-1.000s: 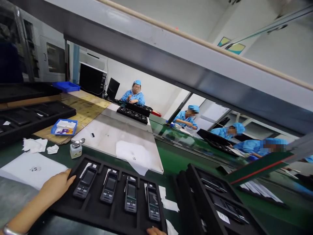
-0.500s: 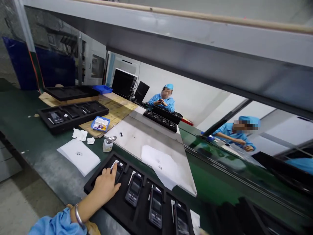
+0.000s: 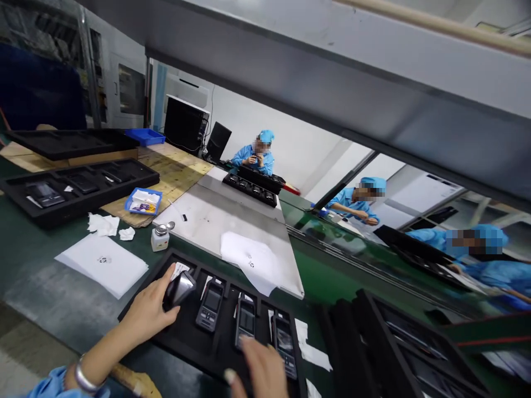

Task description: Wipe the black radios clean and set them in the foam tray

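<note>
In the head view, the left hand (image 3: pixel 145 315), with a silver bangle (image 3: pixel 84 378) at its wrist, grips a dark handheld device with a glossy screen (image 3: pixel 182 287) between thumb and fingers. That device is tilted up at the leftmost compartment of a black foam tray (image 3: pixel 188 340); whether its lower end touches the foam is hidden. Just right of this hand, three dark keypad handsets lie face up in the next compartments: the second-slot handset (image 3: pixel 211 305), the third-slot handset (image 3: pixel 246 318) and the fourth-slot handset (image 3: pixel 284 344). White paper slips show beside their upper ends.

The right hand (image 3: pixel 259 367) is blurred, thumb and fingers spread with nothing seen between them, over the near side of the tray. Its fingertips overlap the lower end of the third-slot handset; contact cannot be told.

Beyond and left of the left hand, a stack of white paper sheets (image 3: pixel 102 265) lies on the green counter (image 3: pixel 25 243). Straight beyond that hand stands a small whitish bottle with a metal top (image 3: pixel 160 239), with crumpled white tissues (image 3: pixel 103 224) to its left and a shallow blue plastic tray (image 3: pixel 143 202) farther off.

To the right of the right hand, white paper strips (image 3: pixel 313 354) lie beside the tray, near upright-leaning black foam trays (image 3: pixel 373 331). Well beyond both hands, co-workers in blue clothing and caps (image 3: pixel 253 157) sit at work.
</note>
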The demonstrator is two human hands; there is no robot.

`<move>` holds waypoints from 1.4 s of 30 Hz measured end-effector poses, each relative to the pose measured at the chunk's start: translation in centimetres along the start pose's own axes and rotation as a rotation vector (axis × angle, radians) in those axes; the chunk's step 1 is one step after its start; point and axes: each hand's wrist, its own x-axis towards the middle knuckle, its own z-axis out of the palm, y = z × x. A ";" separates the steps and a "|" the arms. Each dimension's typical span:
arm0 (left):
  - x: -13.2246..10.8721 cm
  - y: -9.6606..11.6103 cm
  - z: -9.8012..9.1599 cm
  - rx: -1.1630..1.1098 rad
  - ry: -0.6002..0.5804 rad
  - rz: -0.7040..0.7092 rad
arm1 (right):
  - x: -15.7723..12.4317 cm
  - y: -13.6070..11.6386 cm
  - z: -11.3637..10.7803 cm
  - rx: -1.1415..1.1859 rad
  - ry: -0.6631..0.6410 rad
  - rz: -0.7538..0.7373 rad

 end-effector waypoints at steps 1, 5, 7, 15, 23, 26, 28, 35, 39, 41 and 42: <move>-0.5 -0.2 -0.4 -0.086 -0.015 0.067 | 0.8 -0.7 0.2 0.029 -0.123 -0.101; -2.1 0.2 -2.2 -0.226 -0.112 0.284 | 5.9 -4.0 0.2 0.076 -0.405 -0.105; -2.6 0.5 -2.8 -0.231 -0.158 0.336 | 8.6 -5.5 -0.1 0.094 -0.512 -0.105; -5.0 -1.0 -3.3 -0.206 -0.249 0.384 | 10.9 -9.0 1.1 0.201 -0.806 -0.221; 1.4 -9.2 -7.4 -0.204 0.020 0.292 | 9.7 -8.6 2.3 0.201 -0.729 -0.053; 3.1 -13.3 -8.2 -0.152 0.026 0.238 | 8.2 -6.4 4.0 0.169 -0.637 -0.056; 3.4 -15.2 -7.9 -0.134 -0.005 0.222 | 7.3 -4.8 5.6 0.148 -0.546 -0.099; 4.0 -17.3 -6.2 -0.134 0.009 0.159 | 6.2 -4.2 8.7 0.145 -0.405 -0.126; 3.9 -17.1 -6.3 -0.161 0.006 0.165 | 8.0 -6.2 8.8 0.145 -0.359 -0.113; 3.8 -16.8 -6.3 -0.173 -0.016 0.173 | 9.4 -7.5 8.9 0.144 -0.366 -0.113; 3.9 -16.7 -6.3 -0.180 -0.026 0.176 | 10.1 -8.2 9.0 0.134 -0.377 -0.102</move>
